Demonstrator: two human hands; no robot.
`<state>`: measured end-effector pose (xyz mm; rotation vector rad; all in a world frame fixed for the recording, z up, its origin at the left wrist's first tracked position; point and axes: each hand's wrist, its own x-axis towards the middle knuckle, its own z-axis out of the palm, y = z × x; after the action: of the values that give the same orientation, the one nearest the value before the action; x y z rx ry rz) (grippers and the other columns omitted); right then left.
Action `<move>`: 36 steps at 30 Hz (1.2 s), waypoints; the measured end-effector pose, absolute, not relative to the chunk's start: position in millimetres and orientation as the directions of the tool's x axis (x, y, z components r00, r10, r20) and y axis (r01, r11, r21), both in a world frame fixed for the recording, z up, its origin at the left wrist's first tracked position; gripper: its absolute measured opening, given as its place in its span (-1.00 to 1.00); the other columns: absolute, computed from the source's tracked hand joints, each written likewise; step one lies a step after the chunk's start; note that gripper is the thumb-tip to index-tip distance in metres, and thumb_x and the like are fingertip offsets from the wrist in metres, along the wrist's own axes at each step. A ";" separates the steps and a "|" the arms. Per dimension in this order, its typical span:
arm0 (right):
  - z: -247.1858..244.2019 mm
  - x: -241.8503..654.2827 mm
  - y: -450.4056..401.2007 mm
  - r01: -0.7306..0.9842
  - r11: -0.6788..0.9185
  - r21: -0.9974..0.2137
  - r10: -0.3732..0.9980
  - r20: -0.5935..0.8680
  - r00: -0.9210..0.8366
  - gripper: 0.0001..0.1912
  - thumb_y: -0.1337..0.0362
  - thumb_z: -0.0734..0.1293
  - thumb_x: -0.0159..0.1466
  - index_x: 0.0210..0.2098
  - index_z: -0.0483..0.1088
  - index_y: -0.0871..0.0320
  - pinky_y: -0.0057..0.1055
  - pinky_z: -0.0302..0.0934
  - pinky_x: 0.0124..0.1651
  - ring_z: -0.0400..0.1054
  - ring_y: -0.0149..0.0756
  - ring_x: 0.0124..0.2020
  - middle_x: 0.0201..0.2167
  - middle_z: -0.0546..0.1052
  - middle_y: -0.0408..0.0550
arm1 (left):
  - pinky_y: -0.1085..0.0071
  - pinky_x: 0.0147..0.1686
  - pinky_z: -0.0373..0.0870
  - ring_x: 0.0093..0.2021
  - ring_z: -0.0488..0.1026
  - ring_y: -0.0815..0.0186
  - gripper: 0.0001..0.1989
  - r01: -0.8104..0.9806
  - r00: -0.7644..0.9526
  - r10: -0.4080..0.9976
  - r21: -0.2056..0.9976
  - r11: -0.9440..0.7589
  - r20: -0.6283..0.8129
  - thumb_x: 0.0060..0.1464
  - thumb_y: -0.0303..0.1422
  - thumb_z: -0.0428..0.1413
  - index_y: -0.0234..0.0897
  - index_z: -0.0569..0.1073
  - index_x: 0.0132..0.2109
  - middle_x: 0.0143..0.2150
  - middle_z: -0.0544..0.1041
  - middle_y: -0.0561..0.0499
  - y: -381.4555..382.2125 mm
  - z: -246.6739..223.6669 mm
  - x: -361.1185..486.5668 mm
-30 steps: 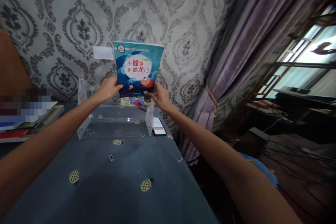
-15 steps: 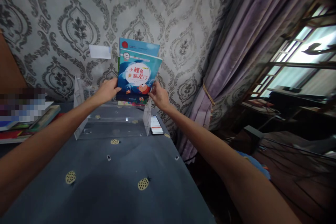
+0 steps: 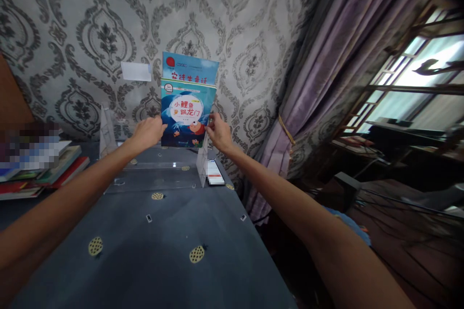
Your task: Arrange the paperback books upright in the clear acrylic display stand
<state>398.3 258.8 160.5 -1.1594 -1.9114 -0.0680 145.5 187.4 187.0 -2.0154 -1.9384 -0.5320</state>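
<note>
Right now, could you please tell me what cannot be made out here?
- Lower cover of the light-blue book: head view, behind the teal-blue book.
- Top of the stacked books: head view, pixelated.
- Text on the black-edged phone: head view, small, partly pixelated.
- Rest of the left forearm: head view, picture's left edge.

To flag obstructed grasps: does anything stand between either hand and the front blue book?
Nothing visible does. The left hand meets the left edge of the front blue book, the right hand its right edge. The phone lies lower, beside the clear stand, in neither hand's way.
</note>
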 end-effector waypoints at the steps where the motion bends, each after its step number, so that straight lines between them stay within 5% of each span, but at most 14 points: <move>1: 160.5 398.2 259.9 0.732 0.565 -0.380 0.694 0.700 -0.172 -0.53 0.37 0.34 0.24 0.15 0.35 0.17 -0.18 0.34 -0.05 0.52 -0.08 -0.22 -0.30 0.63 -0.03 | 0.10 -0.05 0.50 0.02 0.59 -0.16 -0.59 0.998 0.015 0.889 0.047 -0.041 0.457 0.37 -0.24 -0.08 -0.46 0.45 0.13 -0.03 0.62 -0.46 187.2 187.1 147.1; 14: 158.8 399.4 257.3 0.663 0.571 -0.484 0.709 0.698 -0.102 -0.65 0.36 0.34 0.25 0.03 0.54 0.15 -0.15 0.38 -0.01 0.53 -0.09 -0.22 -0.31 0.64 -0.01 | 0.11 -0.06 0.51 0.03 0.61 -0.18 -0.58 0.996 -0.059 0.908 0.090 0.024 0.414 0.36 -0.30 -0.12 -0.55 0.41 0.13 -0.03 0.61 -0.57 176.6 195.7 163.7; 23: 162.2 392.5 257.0 0.641 0.589 -0.492 0.700 0.707 -0.101 -0.66 0.31 0.29 0.31 0.04 0.52 0.18 -0.15 0.40 0.08 0.55 -0.07 -0.07 -0.11 0.65 0.12 | 0.14 -0.03 0.49 0.06 0.61 -0.12 -0.57 0.989 -0.079 0.919 0.148 0.022 0.387 0.38 -0.26 -0.13 -0.51 0.37 0.17 0.03 0.60 -0.53 171.5 199.3 162.4; 36: 174.4 380.6 246.7 0.733 0.440 -0.518 0.761 0.649 0.002 -0.58 0.34 0.19 0.36 0.11 0.53 0.25 -0.25 0.30 0.11 0.52 -0.04 0.03 -0.02 0.66 0.19 | 0.13 0.03 0.46 0.13 0.58 -0.11 -0.56 0.980 -0.121 0.932 0.191 0.057 0.342 0.42 -0.32 -0.21 -0.50 0.26 0.26 0.04 0.61 -0.49 171.9 200.1 168.0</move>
<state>380.6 246.7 174.4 -1.2956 -1.7303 0.0356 168.0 171.9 200.1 -1.9941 -2.1882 -0.5728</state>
